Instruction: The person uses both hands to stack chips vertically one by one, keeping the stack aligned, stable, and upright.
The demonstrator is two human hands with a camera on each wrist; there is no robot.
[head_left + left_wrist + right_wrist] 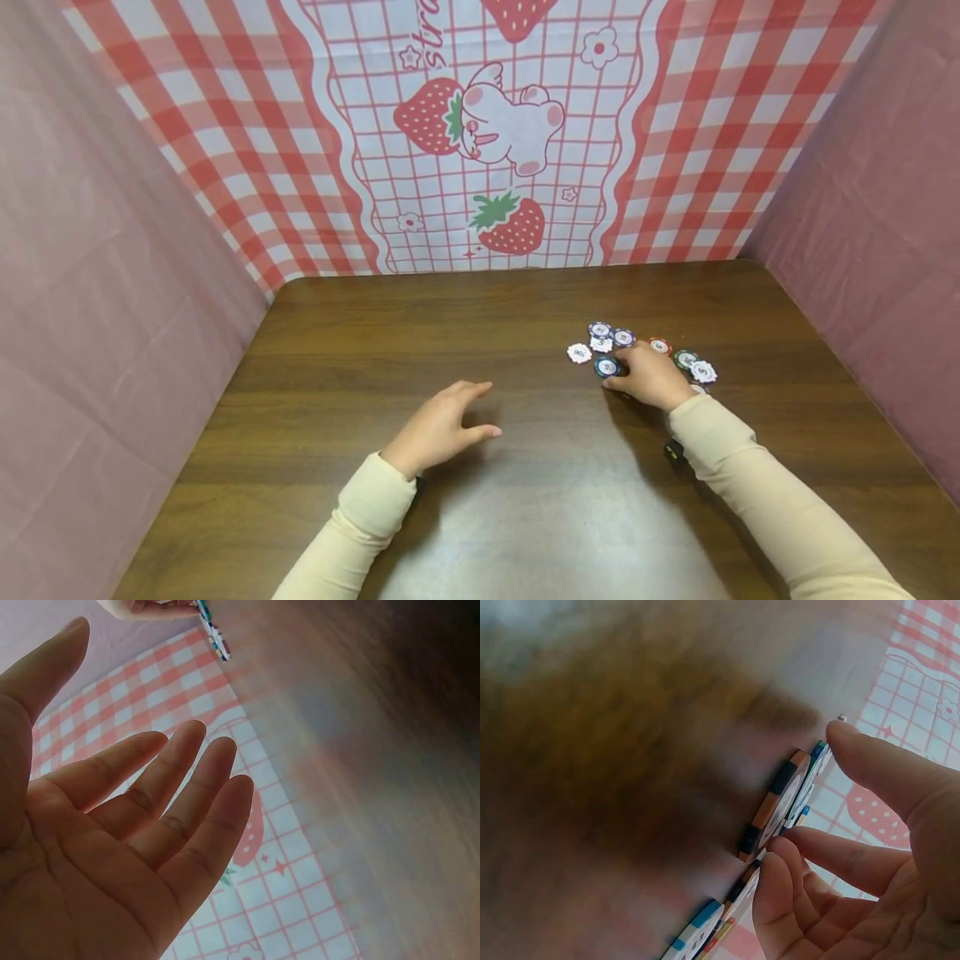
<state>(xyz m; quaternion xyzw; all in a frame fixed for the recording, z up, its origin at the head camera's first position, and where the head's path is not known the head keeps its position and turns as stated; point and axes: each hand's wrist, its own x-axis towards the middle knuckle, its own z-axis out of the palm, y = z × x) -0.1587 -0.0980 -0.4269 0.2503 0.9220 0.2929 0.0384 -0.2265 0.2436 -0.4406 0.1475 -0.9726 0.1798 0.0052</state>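
My right hand (649, 377) is at the scattered poker chips on the right side of the table. Its thumb and index finger pinch a dark poker chip (607, 367) with a pale centre by the edges. In the right wrist view the thumb (874, 761) meets the upper edge of a green-rimmed chip (819, 754), while a black-and-orange chip (776, 802) lies nearer the camera. Relaxed and holding nothing, my left hand (438, 427) hovers over the table left of the chips. Its palm and spread fingers (199, 825) show in the left wrist view.
Beyond the pinched chip lie a white chip (579, 353) and blue-rimmed chips (600, 330). A red chip (660, 346), a green chip (686, 359) and another white chip (702, 372) lie right of the hand. Cloth walls enclose the wooden table (390, 333).
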